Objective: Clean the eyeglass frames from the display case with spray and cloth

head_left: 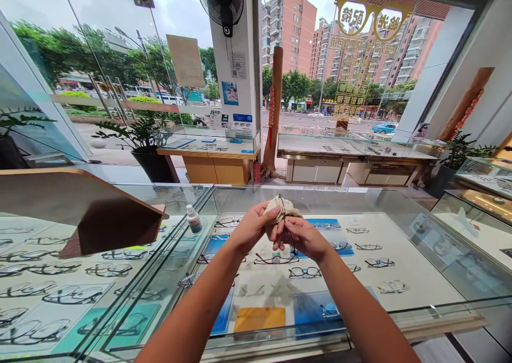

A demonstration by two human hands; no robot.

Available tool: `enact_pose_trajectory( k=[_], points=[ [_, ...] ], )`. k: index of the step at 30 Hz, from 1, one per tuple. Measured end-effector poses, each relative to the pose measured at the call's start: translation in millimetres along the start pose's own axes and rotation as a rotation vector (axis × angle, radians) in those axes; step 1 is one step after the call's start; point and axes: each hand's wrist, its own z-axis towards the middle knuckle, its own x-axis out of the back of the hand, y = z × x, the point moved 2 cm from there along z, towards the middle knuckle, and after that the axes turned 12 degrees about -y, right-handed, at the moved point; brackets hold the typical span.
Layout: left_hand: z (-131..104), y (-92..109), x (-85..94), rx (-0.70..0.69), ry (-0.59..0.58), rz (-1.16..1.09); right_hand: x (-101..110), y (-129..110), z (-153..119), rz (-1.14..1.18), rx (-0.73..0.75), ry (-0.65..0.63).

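Note:
Both of my hands meet over the glass display case (404,277), near its middle. My left hand (251,225) is closed on a cream cleaning cloth (295,212), thumb pressed on it. The cloth is folded around part of a pair of dark-framed eyeglasses (282,205). My right hand (310,238) pinches the eyeglasses from the other side, and one thin temple hangs below the fingers. The fingers and cloth hide most of the lenses. A small white bottle (193,220) with a label stands on the glass to the left of my hands.
Rows of spectacles (305,272) lie inside the case, under the glass. A brown curved panel (80,203) juts in at the left. Beyond are a potted plant (154,160), a wooden post (274,107), a wall fan (221,0) and more display counters (320,169) along the windows.

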Motion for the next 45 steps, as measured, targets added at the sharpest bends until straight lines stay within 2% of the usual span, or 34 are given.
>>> enact_pose_trajectory(
  k=[10, 15, 19, 21, 23, 29, 35, 39, 45],
  points=[
    [5, -8, 4.4, -0.123, 0.256, -0.005, -5, 2, 13, -0.164, -0.114, 0.142],
    [5, -10, 11.7, -0.147, 0.295, 0.043, 9, 7, 9, -0.218, -0.053, 0.281],
    [7, -13, 13.9, -0.131, 0.213, 0.022, 20, 9, 2, -0.161, -0.024, 0.340],
    [7, -13, 13.1, -0.112, 0.162, 0.009, 24, 9, 0, -0.115, -0.026, 0.351],
    [6, -13, 12.2, -0.095, 0.161, 0.017, 25, 11, 0, -0.088, -0.015, 0.346],
    [9, -19, 7.4, -0.157, 0.311, 0.146, 18, 20, 5, -0.121, 0.012, 0.254],
    [12, -23, 8.5, -0.187, 0.402, 0.156, 14, 23, 7, -0.233, 0.019, 0.244],
    [11, -19, 12.4, -0.184, 0.367, 0.100, 15, 18, 6, -0.240, 0.020, 0.278],
    [8, -12, 9.8, -0.114, 0.188, 0.031, 15, 10, 2, -0.182, 0.077, 0.309]
  ],
)
